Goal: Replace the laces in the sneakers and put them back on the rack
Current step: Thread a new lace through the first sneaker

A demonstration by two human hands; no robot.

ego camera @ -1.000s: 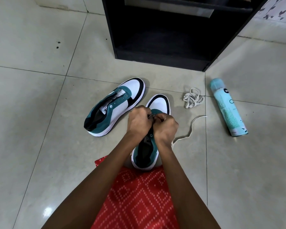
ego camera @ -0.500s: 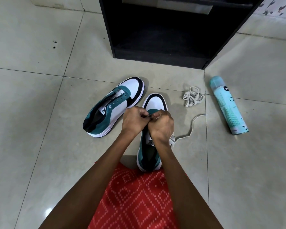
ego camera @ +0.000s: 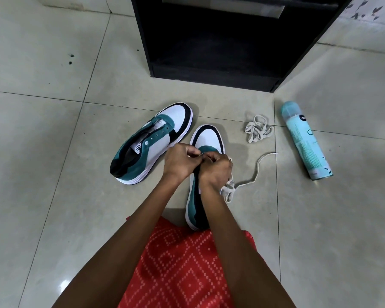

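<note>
Here, lace between left hand and right hand, above sneaker.

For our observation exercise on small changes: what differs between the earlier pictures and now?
Little moved. The left hand and right hand still pinch the lace over the near sneaker; more slack now bunches by the right wrist. The other sneaker, spare lace bundle, spray can and rack stayed put.

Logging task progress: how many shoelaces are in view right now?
2. The trailing lace runs right from the near sneaker, pinched by the left hand and right hand; the bundled lace lies beside the spray can. Hands may hide more.
</note>
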